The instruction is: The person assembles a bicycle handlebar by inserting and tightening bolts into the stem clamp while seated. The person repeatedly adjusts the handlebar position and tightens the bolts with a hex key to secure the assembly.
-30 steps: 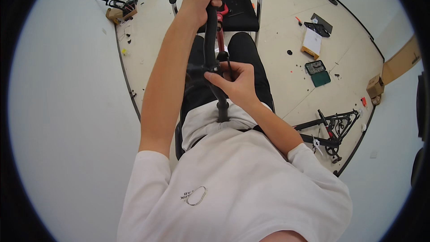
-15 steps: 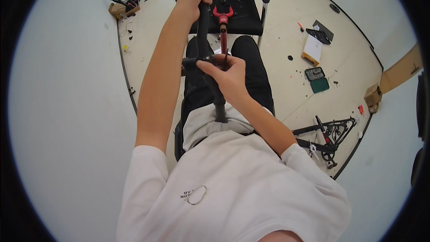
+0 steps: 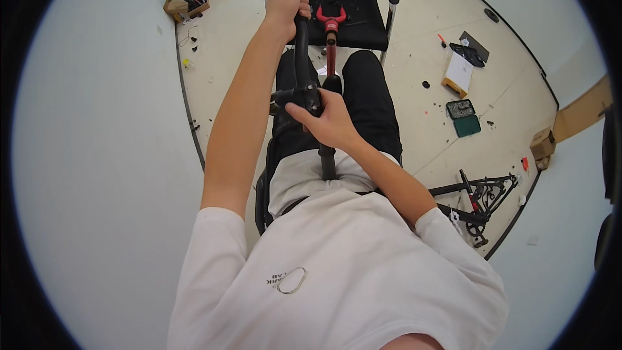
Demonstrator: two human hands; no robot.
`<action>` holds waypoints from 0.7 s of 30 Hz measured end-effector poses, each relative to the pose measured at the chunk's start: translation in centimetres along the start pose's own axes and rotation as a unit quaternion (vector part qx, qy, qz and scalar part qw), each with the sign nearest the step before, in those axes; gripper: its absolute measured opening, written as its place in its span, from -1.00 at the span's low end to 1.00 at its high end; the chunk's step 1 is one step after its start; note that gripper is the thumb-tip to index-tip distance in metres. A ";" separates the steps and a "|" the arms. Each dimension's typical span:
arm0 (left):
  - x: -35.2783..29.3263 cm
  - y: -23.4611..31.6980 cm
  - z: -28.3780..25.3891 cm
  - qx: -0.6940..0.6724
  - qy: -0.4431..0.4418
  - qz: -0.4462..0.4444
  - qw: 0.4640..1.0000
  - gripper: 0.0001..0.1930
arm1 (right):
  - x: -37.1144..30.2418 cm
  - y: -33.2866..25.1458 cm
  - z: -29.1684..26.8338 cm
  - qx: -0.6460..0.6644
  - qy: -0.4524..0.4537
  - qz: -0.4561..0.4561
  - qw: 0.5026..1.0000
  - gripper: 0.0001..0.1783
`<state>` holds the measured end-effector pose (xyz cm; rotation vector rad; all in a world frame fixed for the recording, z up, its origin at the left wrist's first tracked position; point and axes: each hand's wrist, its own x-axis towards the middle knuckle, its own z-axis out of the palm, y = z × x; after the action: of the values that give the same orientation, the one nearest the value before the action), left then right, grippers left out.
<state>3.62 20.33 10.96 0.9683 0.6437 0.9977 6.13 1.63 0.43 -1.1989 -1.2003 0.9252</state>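
Note:
A black bicycle handlebar (image 3: 301,58) stands lengthwise over my lap, its near end against my white shirt. My left hand (image 3: 285,10) is closed round its far end. A black stem (image 3: 285,98) is attached at the bar's middle and sticks out to the left. My right hand (image 3: 331,122) wraps the bar beside the stem clamp, with the thumb across the front and the other fingers hidden behind. Just beyond, a red bicycle fork (image 3: 332,24) rests on the chair seat, its tube directed toward me between my knees.
A black office chair (image 3: 363,35) faces me, with small dark parts on its seat. On the floor at right lie a green case (image 3: 466,126), a white box (image 3: 458,74) and a black bicycle frame (image 3: 476,198). A cardboard box (image 3: 188,8) with parts stands at far left.
My right hand has changed from a fingertip hold near the stem clamp, with a thin dark piece by its fingers, to a fuller wrap round the bar. The left hand still grips the far end.

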 end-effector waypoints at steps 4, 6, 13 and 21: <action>0.5 0.1 0.9 0.040 0.011 0.027 0.999 -0.88 | 0.6 0.1 1.2 0.044 0.054 -0.022 0.997 -0.64; 0.7 0.0 0.8 0.052 0.024 0.032 0.998 -0.89 | 0.9 -0.2 1.1 0.043 0.046 -0.029 0.998 -0.64; 1.4 0.0 -1.2 0.037 0.050 0.060 0.996 -0.84 | 1.6 0.6 1.4 0.001 0.033 -0.035 0.999 -0.58; 1.6 -0.1 -3.3 -0.005 0.075 0.020 0.997 -0.88 | 0.9 -0.4 -2.9 0.230 -0.146 0.184 0.944 -0.54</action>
<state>1.68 22.98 9.39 0.9061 0.7463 1.1163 9.09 1.93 1.09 -0.9353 -0.9191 1.6131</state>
